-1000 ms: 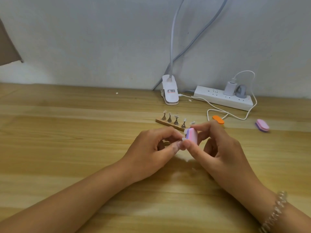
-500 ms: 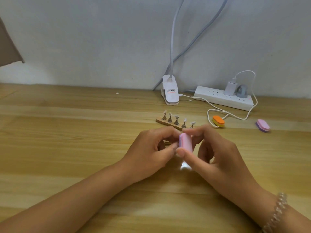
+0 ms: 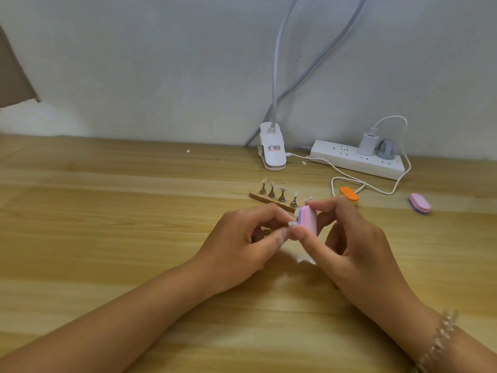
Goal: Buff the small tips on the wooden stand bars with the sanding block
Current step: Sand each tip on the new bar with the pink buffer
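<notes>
My right hand point(image 3: 347, 238) pinches a pink and purple sanding block point(image 3: 389, 220) between thumb and fingers. The block's face lies against a small pale tip point(image 3: 291, 224) on a metal holder, which my left hand point(image 3: 246, 244) pinches between thumb and forefinger. Both hands hover just above the desk. Behind them a wooden stand bar point(image 3: 265, 199) lies on the desk with several metal holders, each carrying a small tip point(image 3: 282, 188). A second bar under my left hand is mostly hidden.
An orange block point(image 3: 349, 195) and another pink and purple block point(image 3: 419, 203) lie to the right on the wooden desk point(image 3: 107, 238). A white lamp clamp point(image 3: 273, 150), a power strip point(image 3: 355, 158) with a charger and a white cable point(image 3: 376, 188) sit by the wall.
My right hand has turned and shifted the sanding block back and forth across the held tip: its broad pink face showed half a second ago, now its purple edge shows again. My left hand stays put.
</notes>
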`<state>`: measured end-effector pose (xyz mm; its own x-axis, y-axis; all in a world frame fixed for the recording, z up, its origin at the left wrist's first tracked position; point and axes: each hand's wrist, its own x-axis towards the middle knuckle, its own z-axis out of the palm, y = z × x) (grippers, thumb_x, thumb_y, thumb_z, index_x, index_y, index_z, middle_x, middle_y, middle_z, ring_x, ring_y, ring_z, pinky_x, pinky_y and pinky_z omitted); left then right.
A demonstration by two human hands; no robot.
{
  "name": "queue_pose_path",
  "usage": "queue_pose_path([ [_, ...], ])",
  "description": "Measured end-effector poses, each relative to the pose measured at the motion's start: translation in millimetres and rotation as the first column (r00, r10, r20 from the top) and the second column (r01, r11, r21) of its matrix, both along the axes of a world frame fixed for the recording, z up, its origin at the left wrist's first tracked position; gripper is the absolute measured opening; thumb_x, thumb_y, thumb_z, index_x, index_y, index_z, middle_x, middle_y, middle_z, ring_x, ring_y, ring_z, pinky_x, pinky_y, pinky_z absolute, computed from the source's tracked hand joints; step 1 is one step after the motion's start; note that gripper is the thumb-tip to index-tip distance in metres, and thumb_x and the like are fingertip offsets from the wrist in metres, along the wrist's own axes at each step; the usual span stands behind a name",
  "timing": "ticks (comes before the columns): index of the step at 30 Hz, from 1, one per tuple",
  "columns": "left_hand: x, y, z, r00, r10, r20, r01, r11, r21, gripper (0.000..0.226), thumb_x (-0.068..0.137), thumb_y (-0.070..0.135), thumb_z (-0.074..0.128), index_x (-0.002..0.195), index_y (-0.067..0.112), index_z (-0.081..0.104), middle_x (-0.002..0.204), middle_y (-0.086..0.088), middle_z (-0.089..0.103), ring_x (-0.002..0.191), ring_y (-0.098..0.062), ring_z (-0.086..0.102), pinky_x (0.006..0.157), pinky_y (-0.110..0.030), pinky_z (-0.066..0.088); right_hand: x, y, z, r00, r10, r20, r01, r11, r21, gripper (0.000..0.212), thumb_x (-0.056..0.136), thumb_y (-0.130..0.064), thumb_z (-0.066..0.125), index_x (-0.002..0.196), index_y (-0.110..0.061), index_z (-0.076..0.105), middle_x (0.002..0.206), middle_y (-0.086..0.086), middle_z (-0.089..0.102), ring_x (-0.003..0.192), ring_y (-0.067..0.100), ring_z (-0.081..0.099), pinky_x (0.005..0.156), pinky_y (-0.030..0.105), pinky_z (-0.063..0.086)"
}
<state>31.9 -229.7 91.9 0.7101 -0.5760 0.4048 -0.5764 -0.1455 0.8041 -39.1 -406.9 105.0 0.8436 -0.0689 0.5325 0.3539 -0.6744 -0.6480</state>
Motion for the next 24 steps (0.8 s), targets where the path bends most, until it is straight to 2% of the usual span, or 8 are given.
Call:
queue_pose_path([
  [3, 0.1, 0.7, 0.9, 1.0, -0.013, 0.009, 0.013, 1.0, 0.004, 0.016, 0.093, 0.016, 0.061, 0.096, 0.029, 0.07, 0.086, 0.012, 0.071, 0.048, -0.006, 0.051, 0.045, -0.022, 0.041, -3.9, 4.8, -2.2, 0.996, 0.083, 0.009, -0.082, 0.993, -0.088, 0.039, 0.082, -0.051, 0.07, 0.107, -0.022, 0.061, 0.08, -0.013, 0.063, 0.049, 0.016, 0.052, 0.047, 0.02, 0.038],
  [5, 0.1, 0.6, 1.0, 1.0, 0.003, 0.015, -0.003, 1.0, 0.0, 0.015, 0.093, 0.019, 0.062, 0.094, 0.032, 0.069, 0.085, 0.015, 0.07, 0.047, -0.006, 0.05, 0.045, -0.022, 0.041, -1.8, 2.3, -0.1, 0.998, 0.066, -0.013, -0.066, 0.998, -0.006, 0.039, 0.082, -0.054, 0.069, 0.105, -0.022, 0.062, 0.078, -0.012, 0.064, 0.048, 0.015, 0.051, 0.047, 0.019, 0.037],
  [9, -1.4, -0.3, 1.5, 0.999, 0.015, 0.028, -0.015, 1.0, 0.012, 0.008, 0.096, 0.02, 0.064, 0.096, 0.023, 0.071, 0.09, 0.013, 0.073, 0.044, -0.011, 0.049, 0.043, -0.026, 0.043, 2.3, -6.1, 2.7, 0.998, -0.057, -0.012, 0.058, 0.985, 0.162, 0.043, 0.074, -0.057, 0.061, 0.103, -0.025, 0.061, 0.082, -0.015, 0.065, 0.049, 0.012, 0.051, 0.047, 0.025, 0.04],
  [11, -1.6, -0.1, 1.8, 1.0, 0.013, 0.015, -0.013, 1.0, 0.005, 0.009, 0.094, 0.019, 0.063, 0.097, 0.022, 0.071, 0.087, 0.015, 0.071, 0.044, -0.013, 0.052, 0.044, -0.026, 0.043, -0.9, -0.5, 2.2, 0.999, 0.0, 0.036, -0.003, 0.996, 0.085, 0.032, 0.086, -0.051, 0.066, 0.106, -0.026, 0.06, 0.081, -0.012, 0.064, 0.047, 0.013, 0.051, 0.046, 0.022, 0.039],
  [14, -1.0, 0.0, 2.5, 0.999, 0.025, 0.029, -0.025, 1.0, 0.012, 0.014, 0.09, 0.017, 0.059, 0.098, 0.021, 0.07, 0.083, 0.015, 0.068, 0.045, -0.019, 0.053, 0.044, -0.029, 0.042, -3.9, 5.0, -1.6, 0.995, 0.096, 0.024, -0.094, 0.994, -0.055, 0.032, 0.085, -0.047, 0.069, 0.109, -0.027, 0.061, 0.082, -0.009, 0.064, 0.048, 0.017, 0.052, 0.045, 0.024, 0.039],
  [19, -3.2, -0.1, 3.6, 0.999, 0.034, 0.031, -0.034, 0.999, 0.002, 0.008, 0.096, 0.018, 0.064, 0.094, 0.023, 0.071, 0.087, 0.013, 0.072, 0.042, -0.018, 0.051, 0.043, -0.03, 0.042, -0.1, -4.0, 2.9, 0.999, -0.036, 0.022, 0.034, 0.996, 0.087, 0.034, 0.079, -0.054, 0.061, 0.105, -0.032, 0.062, 0.082, -0.014, 0.066, 0.048, 0.016, 0.05, 0.048, 0.022, 0.037],
  [21, -2.9, -0.1, 3.8, 1.0, 0.021, 0.02, -0.021, 1.0, 0.006, 0.01, 0.095, 0.017, 0.062, 0.096, 0.021, 0.071, 0.084, 0.016, 0.07, 0.044, -0.011, 0.051, 0.045, -0.027, 0.043, -2.2, 0.9, 1.9, 0.997, 0.015, 0.07, -0.017, 1.0, 0.019, 0.03, 0.087, -0.049, 0.065, 0.109, -0.03, 0.061, 0.083, -0.01, 0.065, 0.047, 0.017, 0.05, 0.045, 0.025, 0.039],
  [24, -2.2, 0.6, 4.7, 0.999, 0.034, 0.023, -0.035, 0.999, 0.025, 0.013, 0.093, 0.014, 0.061, 0.098, 0.018, 0.072, 0.078, 0.018, 0.066, 0.046, -0.013, 0.053, 0.047, -0.031, 0.044, -5.2, 6.0, -0.3, 0.996, 0.089, 0.028, -0.087, 0.993, -0.079, 0.032, 0.085, -0.045, 0.065, 0.112, -0.028, 0.06, 0.083, -0.009, 0.063, 0.048, 0.017, 0.052, 0.044, 0.028, 0.04],
])
